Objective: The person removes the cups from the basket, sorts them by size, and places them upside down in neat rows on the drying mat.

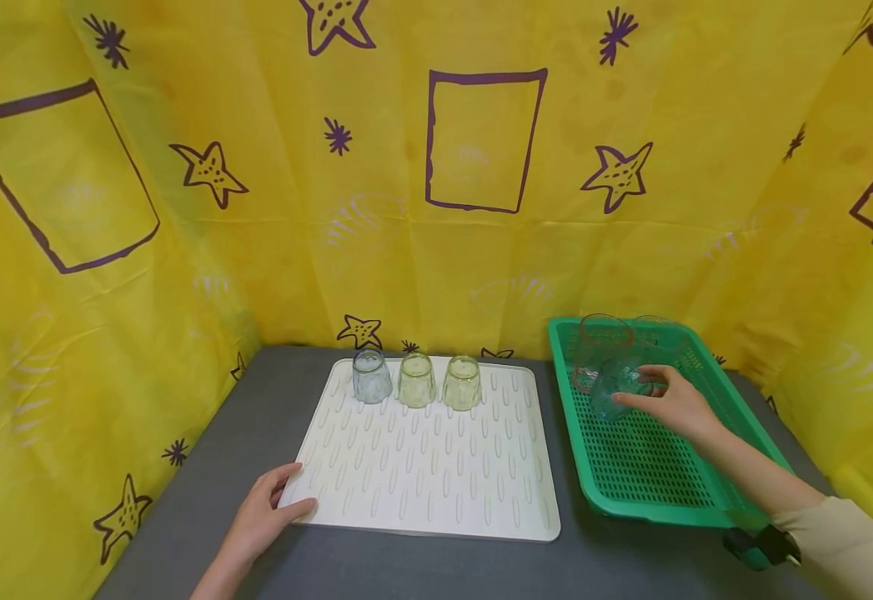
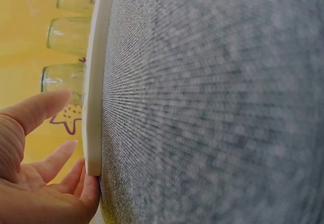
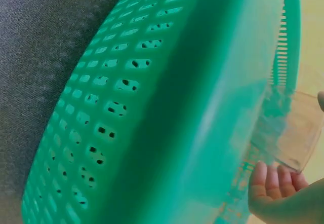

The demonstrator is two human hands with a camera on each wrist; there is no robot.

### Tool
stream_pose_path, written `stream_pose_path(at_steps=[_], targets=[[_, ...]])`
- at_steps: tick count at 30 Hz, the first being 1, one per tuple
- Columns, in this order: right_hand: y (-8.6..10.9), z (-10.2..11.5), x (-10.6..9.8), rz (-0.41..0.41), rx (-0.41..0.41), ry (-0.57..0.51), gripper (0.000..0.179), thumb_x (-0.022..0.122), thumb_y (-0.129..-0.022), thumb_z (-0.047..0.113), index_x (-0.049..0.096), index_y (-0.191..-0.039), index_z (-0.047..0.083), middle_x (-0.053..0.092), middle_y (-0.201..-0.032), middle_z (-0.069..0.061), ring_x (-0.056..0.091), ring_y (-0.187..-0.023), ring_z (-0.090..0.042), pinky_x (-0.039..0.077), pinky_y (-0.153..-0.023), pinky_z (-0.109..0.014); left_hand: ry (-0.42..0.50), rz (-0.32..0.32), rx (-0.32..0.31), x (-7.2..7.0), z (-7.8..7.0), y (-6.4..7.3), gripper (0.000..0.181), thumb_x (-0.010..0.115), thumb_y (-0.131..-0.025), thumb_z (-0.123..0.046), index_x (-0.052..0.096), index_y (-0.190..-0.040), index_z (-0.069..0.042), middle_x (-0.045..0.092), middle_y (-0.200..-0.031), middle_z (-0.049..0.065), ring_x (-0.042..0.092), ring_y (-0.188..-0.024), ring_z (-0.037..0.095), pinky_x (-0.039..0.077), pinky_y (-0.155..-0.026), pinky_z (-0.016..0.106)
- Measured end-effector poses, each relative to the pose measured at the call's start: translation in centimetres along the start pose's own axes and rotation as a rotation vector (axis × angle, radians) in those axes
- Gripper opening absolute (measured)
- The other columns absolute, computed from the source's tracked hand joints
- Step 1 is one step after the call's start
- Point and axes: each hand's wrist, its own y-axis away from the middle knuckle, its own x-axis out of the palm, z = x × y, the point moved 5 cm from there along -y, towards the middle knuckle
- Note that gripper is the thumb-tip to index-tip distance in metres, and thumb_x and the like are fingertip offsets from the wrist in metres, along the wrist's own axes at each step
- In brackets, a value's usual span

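Blue-green glass is in the right hand, at the tips of the fingers and thumb. The thumb is on one side of it and the fingers are on the other, so the hand is pinching it. The glass leans over, in the green basket that is under and all around this hand. I can't tell if it touches the bottom. Just past the fingers, a bit to the left, is a glass with a red rim. Another clear glass is right behind the hand, farther away.

The left hand has its thumb and fingers spread apart. It touches the near left corner of the white mat, and the mat goes off to the right of this hand. Far ahead of the left hand, and a little to its right, three glasses stand in a row on the mat. Closest to it is a pale blue glass, then a yellow-green glass, then one more yellow one. Under the mat is the gray table. Past both hands hangs a yellow cloth with purple stars.
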Motion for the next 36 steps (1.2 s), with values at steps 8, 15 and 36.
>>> stream_pose_path(at_steps=[8, 15, 36], targets=[[0.5, -0.1, -0.3, -0.049, 0.008, -0.103, 0.097, 0.067, -0.087, 0.053, 0.02, -0.151, -0.003, 0.03, -0.147, -0.028, 0.036, -0.126, -0.045, 0.042, -0.09, -0.056, 0.003, -0.001, -0.008, 0.1, 0.1, -0.1, 0.073, 0.081, -0.08, -0.024, 0.047, -0.138, 0.004, 0.042, -0.137, 0.027, 0.051, -0.12, 0.038, 0.049, -0.091, 0.038], [1.5, 0.8, -0.2, -0.077, -0.012, -0.176, 0.093, 0.067, -0.089, 0.049, 0.019, -0.151, -0.002, 0.03, -0.148, -0.027, 0.032, -0.128, -0.045, 0.039, -0.094, -0.055, 0.022, -0.012, -0.017, 0.1, 0.0, 0.0, 0.071, 0.079, -0.082, -0.022, 0.046, -0.139, 0.004, 0.041, -0.139, 0.029, 0.048, -0.123, 0.041, 0.044, -0.098, 0.048], [4.2, 2.6, 0.8, -0.202, -0.059, -0.246, 0.079, 0.066, -0.092, 0.041, 0.026, -0.152, 0.008, 0.04, -0.138, -0.015, 0.04, -0.114, -0.022, 0.038, -0.085, -0.041, 0.032, -0.024, -0.035, 0.2, -0.2, 0.1, 0.067, 0.076, -0.086, -0.024, 0.046, -0.14, 0.003, 0.04, -0.14, 0.029, 0.046, -0.125, 0.042, 0.04, -0.101, 0.053]])
